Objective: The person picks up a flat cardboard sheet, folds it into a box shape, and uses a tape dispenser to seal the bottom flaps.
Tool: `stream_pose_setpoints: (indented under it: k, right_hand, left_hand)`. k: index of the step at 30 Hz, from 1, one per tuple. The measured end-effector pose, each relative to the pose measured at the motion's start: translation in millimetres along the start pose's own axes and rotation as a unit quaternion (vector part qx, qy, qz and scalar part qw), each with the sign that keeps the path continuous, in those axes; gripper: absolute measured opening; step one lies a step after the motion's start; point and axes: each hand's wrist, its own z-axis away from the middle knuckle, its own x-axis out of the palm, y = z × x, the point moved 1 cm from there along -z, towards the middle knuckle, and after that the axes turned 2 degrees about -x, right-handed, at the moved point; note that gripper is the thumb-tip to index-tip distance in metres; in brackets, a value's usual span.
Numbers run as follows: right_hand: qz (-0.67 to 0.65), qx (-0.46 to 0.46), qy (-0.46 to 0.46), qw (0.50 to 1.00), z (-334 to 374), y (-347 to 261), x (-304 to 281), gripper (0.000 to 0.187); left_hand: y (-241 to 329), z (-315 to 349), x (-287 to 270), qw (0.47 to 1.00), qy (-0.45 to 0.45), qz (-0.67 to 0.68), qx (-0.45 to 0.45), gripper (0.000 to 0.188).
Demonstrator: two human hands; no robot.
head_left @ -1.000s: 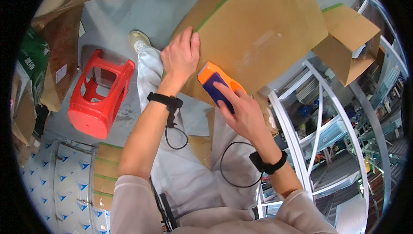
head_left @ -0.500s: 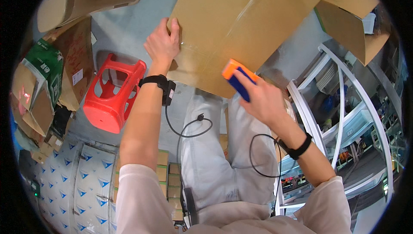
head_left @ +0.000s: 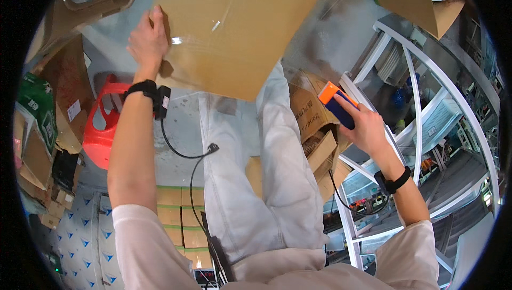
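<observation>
A large brown cardboard box (head_left: 234, 34) with a strip of clear tape down its face fills the upper middle, above my legs. My left hand (head_left: 149, 39) grips its left edge, thumb on the face and fingers curled behind. Off to the right, apart from the box, my right hand (head_left: 365, 130) is closed around an orange-and-blue block-shaped hand tool (head_left: 337, 106), its orange end pointing up and left. Its exact kind cannot be made out. Both wrists wear black straps with cables.
A red plastic stool (head_left: 101, 135) lies at the left, beside opened cartons and a green bag (head_left: 38, 106). An open carton (head_left: 309, 111) stands below my right hand. White metal framing (head_left: 418, 103) rises at the right. Stacked boxes (head_left: 176, 212) sit at lower left.
My right hand has drawn away from the box to the right with the orange-and-blue tool. The box and my left hand have shifted left and up in the view, which has turned somewhat.
</observation>
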Motion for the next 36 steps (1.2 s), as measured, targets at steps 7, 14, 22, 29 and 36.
stream_pose_setpoints:
  k: [7,14,22,29,36]
  right_hand:
    - [0.041,0.055,-0.028,0.997,5.7,64.3,35.2,0.077]
    - [0.018,0.022,0.004,1.000,-108.4,59.7,99.7,0.059]
    - [-0.011,-0.008,0.008,1.000,-235.0,10.6,139.3,0.053]
    - [-0.010,-0.076,0.013,0.997,-284.7,-34.2,140.2,0.040]
    - [-0.038,0.081,-0.002,0.996,-333.1,-14.3,172.2,0.050]
  left_hand:
    - [3.3,4.2,-7.3,1.000,-0.009,-0.008,-0.017,0.060]
    - [-15.9,-4.9,-9.0,0.999,0.024,-0.007,0.023,0.060]
    - [-9.6,-0.6,-9.3,0.994,0.032,0.052,0.092,0.065]
    - [-18.3,-1.4,-13.2,0.990,0.029,0.122,0.061,0.061]
    - [-7.2,-0.3,-9.4,0.971,0.020,0.233,0.058,0.058]
